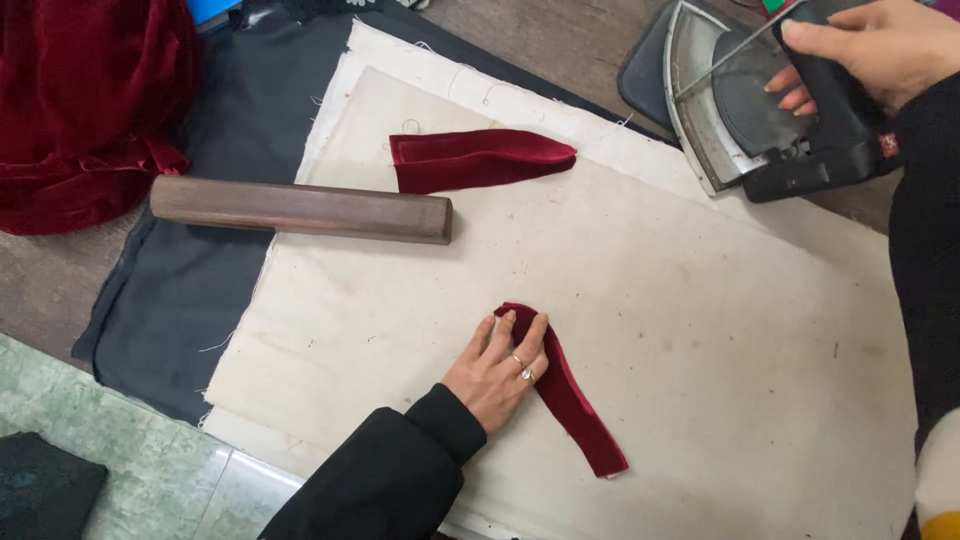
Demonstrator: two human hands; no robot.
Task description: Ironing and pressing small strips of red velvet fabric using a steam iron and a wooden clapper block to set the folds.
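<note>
head view: my left hand [497, 372], fingers spread, presses the velvet strip [566, 395]; right hand [880, 45] clamped on the iron [775, 110].

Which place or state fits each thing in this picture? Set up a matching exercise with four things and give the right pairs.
Things
1. wooden block
2. narrow velvet strip
3. folded velvet piece
4. iron

Places or states
A. gripped by the right hand at the top right
B. pressed under the left hand
C. lying across the edge of the cream cloth and the dark cloth
D. lying free on the cream cloth, just above the block's right end

Pairs: 1-C, 2-B, 3-D, 4-A
</note>
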